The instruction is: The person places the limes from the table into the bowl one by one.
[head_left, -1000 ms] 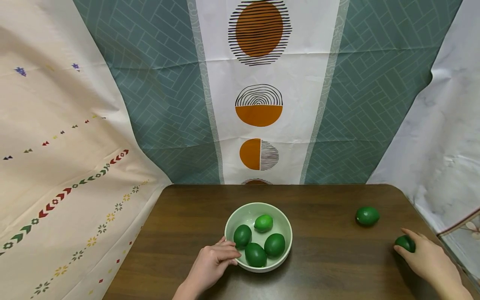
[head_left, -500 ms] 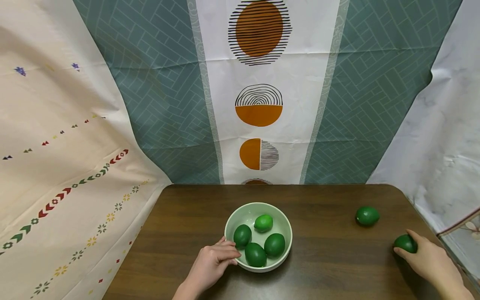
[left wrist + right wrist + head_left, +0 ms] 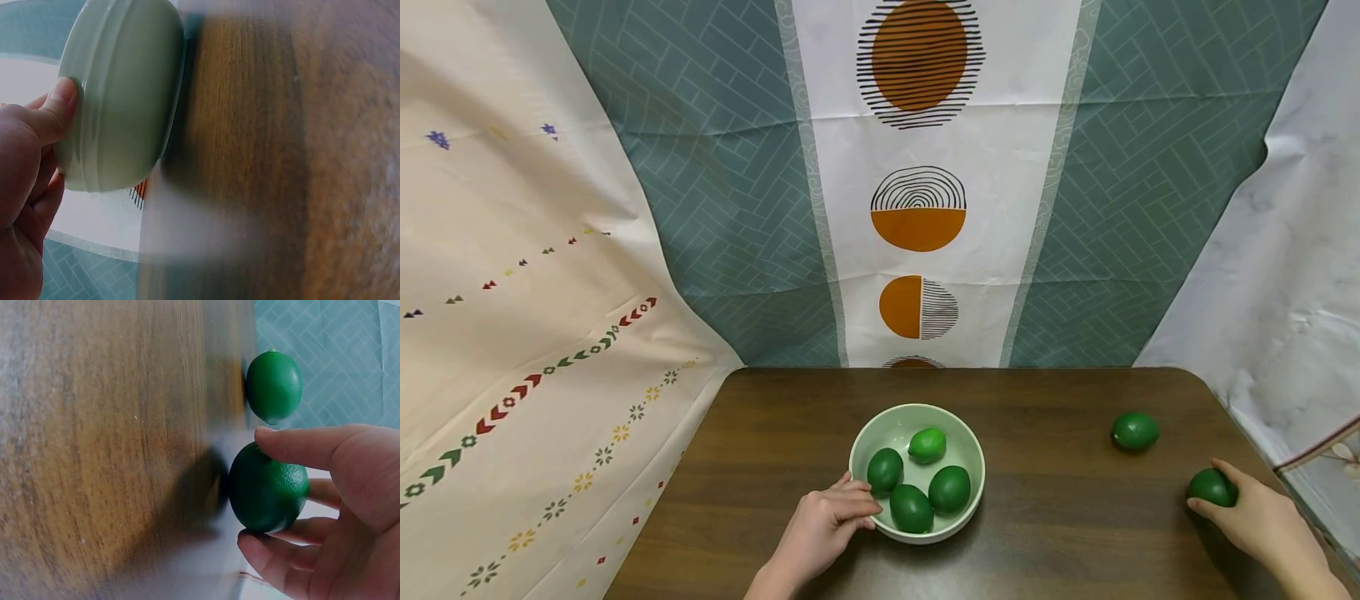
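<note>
My left hand (image 3: 829, 518) pinches the near-left rim of a pale green bowl (image 3: 970, 454), fingers over the edge. In the left wrist view its thumb (image 3: 62, 99) presses the outer wall of the bowl. Several green limes lie inside, among them a smaller, brighter lime (image 3: 927, 446) toward the back and a dark lime (image 3: 912, 509) at the front. At the table's right side my right hand (image 3: 1262, 510) holds another dark green lime (image 3: 269, 487) between thumb and fingers, close over the wood. Beyond it a separate lime (image 3: 1135, 432) lies on the table.
The brown wooden table (image 3: 1045, 517) ends at a patterned cloth hanging (image 3: 925, 292) behind. A cream embroidered cloth (image 3: 550, 333) drapes along the left side, and a white marbled cloth (image 3: 1300, 317) along the right.
My right hand has shifted slightly around its lime, and a little more of the fruit shows between thumb and fingers. The left hand and bowl stay put.
</note>
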Demonstrator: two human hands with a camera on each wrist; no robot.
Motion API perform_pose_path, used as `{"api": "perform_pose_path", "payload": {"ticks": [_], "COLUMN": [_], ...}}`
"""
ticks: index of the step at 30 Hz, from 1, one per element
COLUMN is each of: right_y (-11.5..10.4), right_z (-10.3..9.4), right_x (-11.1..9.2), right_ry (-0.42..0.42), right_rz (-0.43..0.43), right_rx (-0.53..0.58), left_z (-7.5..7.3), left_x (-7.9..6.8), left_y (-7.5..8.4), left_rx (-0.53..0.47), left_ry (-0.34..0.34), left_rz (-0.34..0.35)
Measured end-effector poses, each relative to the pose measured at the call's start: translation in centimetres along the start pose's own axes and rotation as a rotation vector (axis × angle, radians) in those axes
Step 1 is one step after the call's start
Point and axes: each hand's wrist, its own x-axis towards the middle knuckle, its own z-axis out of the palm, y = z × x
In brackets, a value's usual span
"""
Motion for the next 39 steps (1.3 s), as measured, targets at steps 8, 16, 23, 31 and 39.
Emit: {"api": "perform_pose_path", "payload": {"ticks": [8,16,23,31,39], "right_y": [-0.02,-0.10,-0.11,0.11,0.22], "right_z": [-0.02,-0.19,-0.12,-0.04,0.03], "right_x": [0.00,0.02,-0.07,-0.08,-0.02], "right_ry": [-0.008,-0.037,-0.060,-0.063,-0.052], "right_rz": [0.003,-0.006,0.010,0.012,0.029], "right_rx": [0.007,-0.002,0.003,0.006,0.011], "left_z": [0.03,0.03,0.03,0.08,0.11], "left_x": [-0.08,-0.02,-0.06,-0.19,-0.09], "left_y": [-0.13,-0.16,-0.17,-0.29,-0.25], "left_rx": [0.005,0.005,0.006,0.000,0.001], "left_ry": [0.005,0.007,0.009,0.010,0.015], "left_rz": [0.002,0.001,0.005,0.000,0.016]}}
